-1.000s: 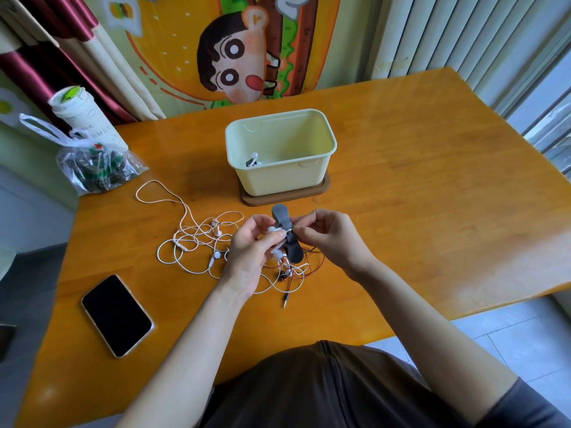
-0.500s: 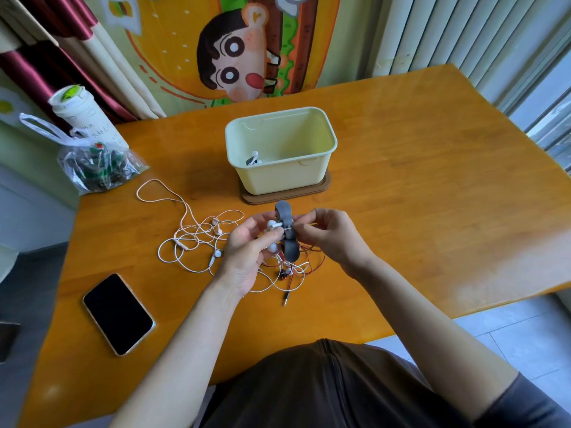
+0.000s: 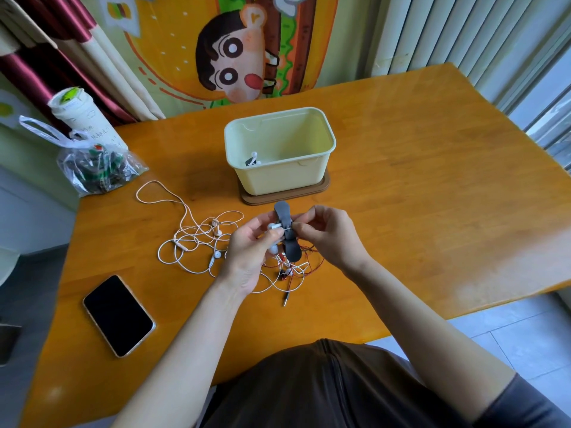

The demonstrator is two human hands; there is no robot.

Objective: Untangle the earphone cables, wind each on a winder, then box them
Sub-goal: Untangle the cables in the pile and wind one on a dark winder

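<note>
A dark grey winder (image 3: pixel 287 230) is held upright above the table between both hands. My left hand (image 3: pixel 250 254) pinches white earbuds and cable against the winder's left side. My right hand (image 3: pixel 327 239) pinches the winder's waist from the right. Below them lies a tangle of white earphone cable (image 3: pixel 191 242) and a thin red cable (image 3: pixel 309 264), with a jack plug (image 3: pixel 285 301) at the near end. The pale yellow box (image 3: pixel 309 177) stands behind on a brown lid, with one wound earphone (image 3: pixel 252 160) inside at its left.
A black phone (image 3: pixel 118 315) lies face up at the near left of the wooden table (image 3: pixel 432 211). A clear bag of dark items (image 3: pixel 95 168) and a white cup (image 3: pixel 83 122) stand at the far left corner. Curtains and a cartoon wall hanging are behind.
Both hands have lifted the winder slightly toward the box; the left fingers have shifted the earbuds against its waist. The cable pile on the table is unchanged.
</note>
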